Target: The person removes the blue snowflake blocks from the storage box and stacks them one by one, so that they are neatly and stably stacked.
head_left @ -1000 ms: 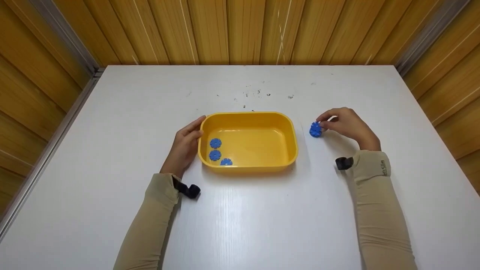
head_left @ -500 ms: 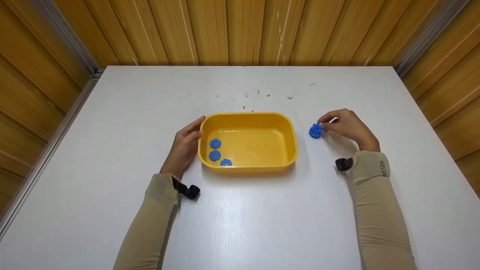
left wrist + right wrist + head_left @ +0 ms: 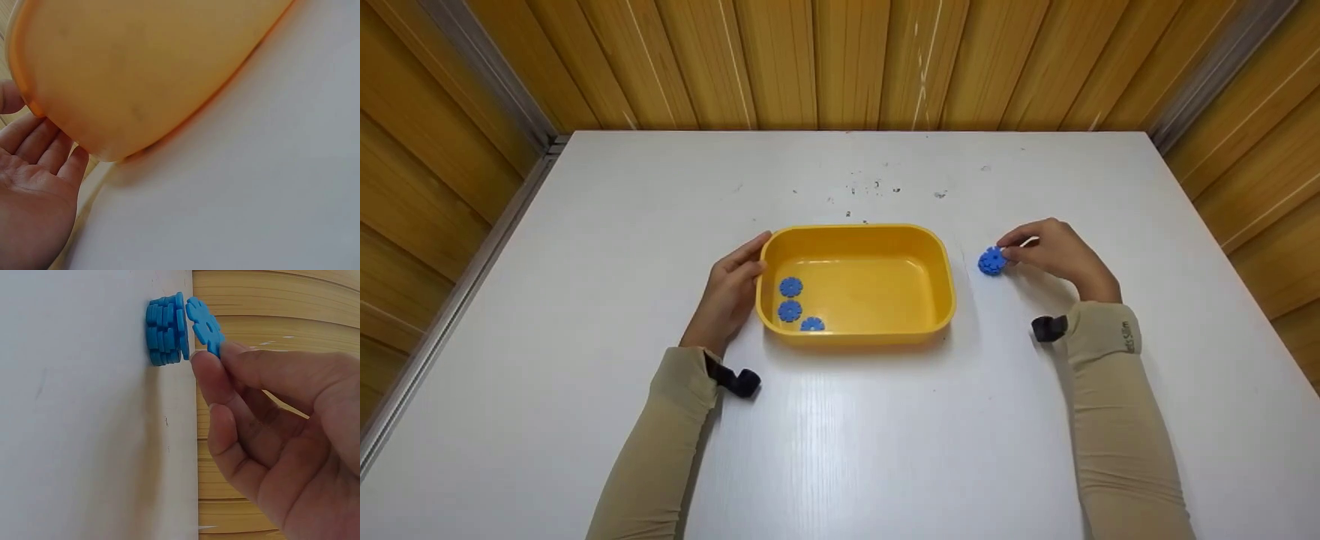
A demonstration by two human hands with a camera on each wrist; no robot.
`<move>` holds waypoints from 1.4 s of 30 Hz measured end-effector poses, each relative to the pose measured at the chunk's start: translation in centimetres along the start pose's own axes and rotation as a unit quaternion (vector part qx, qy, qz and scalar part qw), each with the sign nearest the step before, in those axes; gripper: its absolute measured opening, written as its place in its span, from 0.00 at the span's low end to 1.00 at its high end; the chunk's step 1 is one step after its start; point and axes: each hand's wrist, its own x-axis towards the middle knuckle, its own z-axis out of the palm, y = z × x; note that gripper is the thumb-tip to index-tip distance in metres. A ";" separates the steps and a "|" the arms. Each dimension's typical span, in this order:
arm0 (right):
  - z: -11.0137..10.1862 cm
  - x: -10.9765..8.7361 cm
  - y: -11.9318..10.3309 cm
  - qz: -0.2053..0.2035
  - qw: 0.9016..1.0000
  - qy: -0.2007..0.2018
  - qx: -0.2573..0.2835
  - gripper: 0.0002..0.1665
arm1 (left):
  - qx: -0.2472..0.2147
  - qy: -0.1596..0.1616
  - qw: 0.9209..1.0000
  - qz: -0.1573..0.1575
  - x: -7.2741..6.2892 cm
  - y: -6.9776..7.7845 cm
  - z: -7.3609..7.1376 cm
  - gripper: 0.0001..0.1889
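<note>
My left hand (image 3: 729, 289) rests against the left end of a yellow plastic basin (image 3: 870, 339), its fingers fairly straight along the outer wall in the left wrist view. Inside the basin, several toothed discs lie flat: one blue snowflake disc (image 3: 790, 286) near the left wall and others below it, the lowest partly hidden by the front wall. To the right of the basin, my right hand (image 3: 1057, 251) pinches a blue snowflake disc (image 3: 205, 323) between thumb and forefinger. That disc tilts just above a short stack of blue snowflake discs (image 3: 163, 332) standing on the table.
The white table (image 3: 840, 450) carries small dark marks towards its far edge. Yellow wood-look panels (image 3: 847, 67) stand behind it and at both sides. A black wrist camera (image 3: 744, 382) hangs by the left cuff, another wrist camera (image 3: 1046, 328) by the right.
The pinched disc and the right fingertips have shifted very slightly right over the stack. The left hand, the basin and the discs in it stay as they were.
</note>
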 end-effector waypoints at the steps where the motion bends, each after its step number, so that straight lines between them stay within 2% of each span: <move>1: 0.0 0.0 0.0 0.003 1.000 0.000 0.000 0.19 | 0.000 0.000 1.000 -0.001 0.0 0.0 0.0 0.29; 15: 0.2 0.0 0.2 0.008 1.000 -0.007 -0.008 0.21 | 0.018 -0.003 1.000 -0.002 0.1 0.1 0.1 0.29; 24: 0.1 -0.1 0.2 0.011 1.000 -0.011 -0.017 0.23 | -0.003 -0.006 1.000 0.011 0.0 0.1 0.2 0.29; 35: -0.4 -0.2 -0.7 0.009 1.000 -0.001 -0.011 0.23 | 0.008 -0.013 1.000 0.005 0.1 -0.1 0.0 0.29; 42: -0.7 -0.3 -1.5 -0.010 1.000 0.007 -0.009 0.22 | 0.008 0.001 1.000 0.001 0.0 -0.1 -0.1 0.29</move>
